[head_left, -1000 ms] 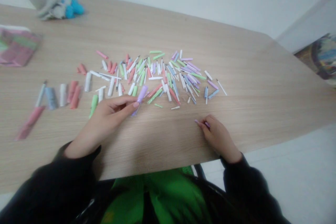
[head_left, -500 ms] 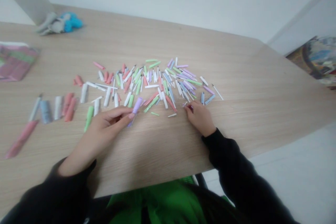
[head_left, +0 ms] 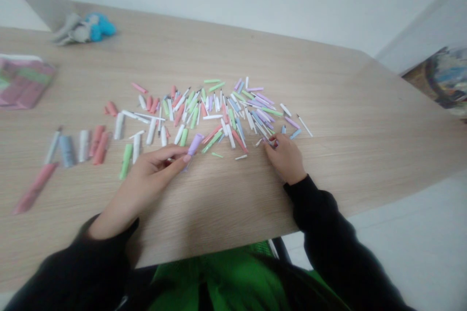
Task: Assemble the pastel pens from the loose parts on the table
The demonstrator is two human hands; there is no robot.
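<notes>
My left hand (head_left: 156, 167) is closed, with a purple pen barrel (head_left: 196, 144) pinched between thumb and fingers; something thin shows below the fingertips. At the lower right of the pile of loose pen parts (head_left: 226, 116), my right hand (head_left: 286, 158) has its fingertips drawn together. What they grip, if anything, is too small and partly hidden to name. The pile mixes white, green, red, purple and blue barrels, caps and thin dark-tipped refills. Small blue pieces (head_left: 295, 133) lie just beyond my right hand. A green clip (head_left: 217, 155) and a white clip (head_left: 241, 157) lie between the hands.
Left of my left hand lie a green barrel (head_left: 126, 161), red barrels (head_left: 101, 148), a blue barrel (head_left: 67, 150) and a long red piece (head_left: 35, 188). A pink and green packet (head_left: 25, 82) and a grey and blue plush toy (head_left: 85, 29) sit farther back on the wooden table (head_left: 310, 75).
My right hand has moved from the front of the table up and left to the pile's lower right edge. The purple piece it held is no longer clearly visible. My left hand keeps its purple barrel.
</notes>
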